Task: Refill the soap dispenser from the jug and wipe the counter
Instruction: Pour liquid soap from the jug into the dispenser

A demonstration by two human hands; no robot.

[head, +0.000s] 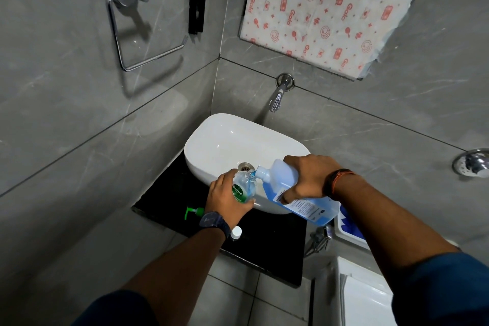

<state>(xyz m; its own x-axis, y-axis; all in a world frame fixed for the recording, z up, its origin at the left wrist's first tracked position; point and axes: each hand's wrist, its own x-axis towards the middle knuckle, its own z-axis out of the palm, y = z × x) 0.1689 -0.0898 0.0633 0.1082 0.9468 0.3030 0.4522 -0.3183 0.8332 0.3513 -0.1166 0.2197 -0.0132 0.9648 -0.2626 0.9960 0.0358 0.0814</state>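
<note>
With the green pump (194,212) and white cap (236,232) lying on the black counter (277,241) beside the basin (225,140), the left hand (225,193) clasps the soap dispenser (243,188) while the right hand (308,180) clamps the tilted jug (280,180) spout-to-mouth.

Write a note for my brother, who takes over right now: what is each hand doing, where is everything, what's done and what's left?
Left hand: holds the soap bottle, open neck tilted toward the jug, over the sink edge.
Right hand: holds the blue jug tipped, spout at the bottle's neck.
Green pump and white cap lie on the black counter.
Done: pump off, jug opened, pouring started; bottle looks mostly empty.
Left: finish filling, refit the pump, cap the jug, wipe the counter. No cloth is clearly in view.
</note>
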